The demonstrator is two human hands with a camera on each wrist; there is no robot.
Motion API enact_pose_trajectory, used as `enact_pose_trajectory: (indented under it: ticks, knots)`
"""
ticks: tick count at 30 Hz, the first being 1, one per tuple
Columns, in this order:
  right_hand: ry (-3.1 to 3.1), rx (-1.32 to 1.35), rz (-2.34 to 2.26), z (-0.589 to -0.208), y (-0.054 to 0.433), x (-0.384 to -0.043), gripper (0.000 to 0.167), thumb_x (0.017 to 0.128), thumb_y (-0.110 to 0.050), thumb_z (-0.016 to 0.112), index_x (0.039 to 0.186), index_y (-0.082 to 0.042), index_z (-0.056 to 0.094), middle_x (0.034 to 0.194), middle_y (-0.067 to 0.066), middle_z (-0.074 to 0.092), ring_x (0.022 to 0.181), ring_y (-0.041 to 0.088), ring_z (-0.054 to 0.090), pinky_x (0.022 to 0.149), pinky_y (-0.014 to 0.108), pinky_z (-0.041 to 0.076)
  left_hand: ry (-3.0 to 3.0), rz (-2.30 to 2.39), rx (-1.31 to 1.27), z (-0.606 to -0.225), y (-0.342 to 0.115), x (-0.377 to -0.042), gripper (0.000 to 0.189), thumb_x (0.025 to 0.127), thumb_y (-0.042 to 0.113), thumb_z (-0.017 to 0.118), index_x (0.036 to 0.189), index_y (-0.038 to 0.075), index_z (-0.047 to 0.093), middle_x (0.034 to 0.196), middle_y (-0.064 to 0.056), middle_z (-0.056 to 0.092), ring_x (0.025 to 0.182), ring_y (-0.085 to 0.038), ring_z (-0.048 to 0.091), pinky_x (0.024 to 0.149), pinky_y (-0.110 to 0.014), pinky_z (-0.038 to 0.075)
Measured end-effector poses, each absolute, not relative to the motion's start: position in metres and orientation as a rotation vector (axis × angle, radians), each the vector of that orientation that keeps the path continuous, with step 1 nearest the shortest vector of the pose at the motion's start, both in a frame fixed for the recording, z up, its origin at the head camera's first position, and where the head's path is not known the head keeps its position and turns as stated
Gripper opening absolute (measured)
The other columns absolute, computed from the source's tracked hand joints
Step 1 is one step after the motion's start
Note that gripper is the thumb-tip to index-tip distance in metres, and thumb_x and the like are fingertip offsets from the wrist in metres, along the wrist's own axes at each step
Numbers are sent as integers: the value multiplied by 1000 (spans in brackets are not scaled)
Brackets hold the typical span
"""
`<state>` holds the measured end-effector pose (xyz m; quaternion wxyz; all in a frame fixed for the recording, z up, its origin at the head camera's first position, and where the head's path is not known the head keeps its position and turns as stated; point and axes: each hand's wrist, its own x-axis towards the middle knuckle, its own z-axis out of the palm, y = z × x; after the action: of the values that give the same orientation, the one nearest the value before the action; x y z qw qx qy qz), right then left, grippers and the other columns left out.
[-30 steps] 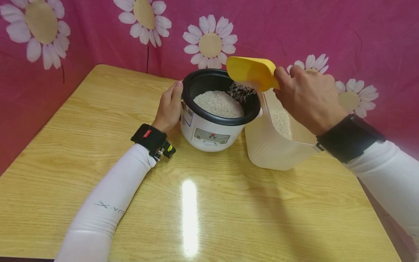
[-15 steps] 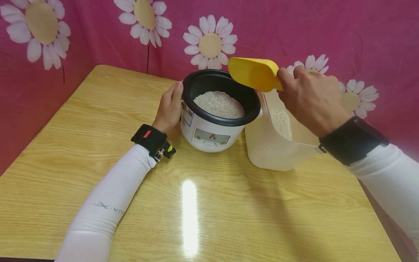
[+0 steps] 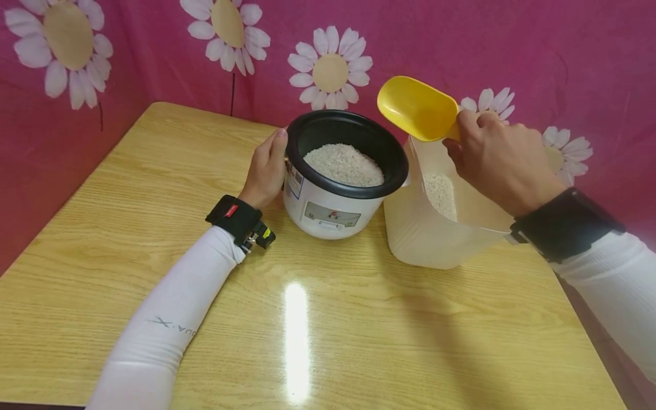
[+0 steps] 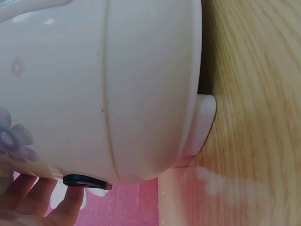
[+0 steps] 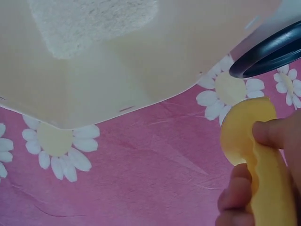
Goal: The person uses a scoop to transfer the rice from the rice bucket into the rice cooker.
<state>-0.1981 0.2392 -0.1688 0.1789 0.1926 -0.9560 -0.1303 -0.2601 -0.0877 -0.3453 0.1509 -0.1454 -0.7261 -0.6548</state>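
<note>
My left hand (image 3: 263, 171) holds the left side of a white rice cooker (image 3: 333, 225), thumb near the black rim. In the left wrist view, fingers (image 4: 70, 207) meet the cooker's side by a small black piece (image 4: 87, 181). Raw rice (image 3: 344, 164) is heaped inside the cooker's dark pot. My right hand (image 3: 504, 154) grips the handle of a yellow scoop (image 3: 417, 108), its thumb along the handle in the right wrist view. The scoop's hollow faces me and looks bare; it hangs above the back of a translucent rice bin (image 3: 420, 242).
The bin stands against the cooker's right side with rice (image 3: 439, 193) in it. Both are on a wood-grain table (image 3: 215, 341), towards its back edge. A pink flowered cloth (image 3: 420, 34) hangs directly behind.
Rice was falling from the scoop into the pot a second ago and has stopped. The scoop has moved right, away from the pot, and turned its hollow upward. The left hand has stayed put.
</note>
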Motion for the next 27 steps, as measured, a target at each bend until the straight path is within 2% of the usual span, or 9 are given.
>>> enact_pose_trajectory:
  ticks: [5,11,16,21,27]
  knots:
    - [-2751,477,-363,-168,247,-197,30,105,-30,55,103,0,47,72,17,46,40,33,42,30,39,37,-2091,-1887,-428,-346,-88,-260,50,113,32,30,149,7,53,150,-14,59,144,-25,52,127,-42,38]
    - [-2664,491,-362,-171,256,-198,32,103,-26,57,93,1,45,64,18,45,38,38,43,32,50,41,-2082,-1898,-434,-346,-88,-259,50,113,32,30,150,7,53,150,-14,58,145,-25,51,127,-41,37]
    - [-2694,472,-358,-170,265,-200,29,101,-23,60,95,3,47,62,21,47,40,38,45,37,56,45,-2083,-1899,-443,-345,-87,-259,50,113,32,30,151,7,52,152,-13,57,145,-24,50,128,-41,37]
    - [-2814,426,-387,-167,273,-200,29,102,-24,57,96,3,47,58,17,46,40,33,43,36,50,45,-2085,-1889,-440,-344,-87,-259,50,113,32,30,152,8,51,154,-13,56,147,-23,49,128,-40,36]
    - [-2913,374,-385,-167,283,-202,32,102,-25,54,82,0,47,56,14,43,41,30,41,34,39,39,-2090,-1892,-435,-343,-88,-258,50,113,32,30,153,9,50,155,-12,55,148,-23,49,128,-39,36]
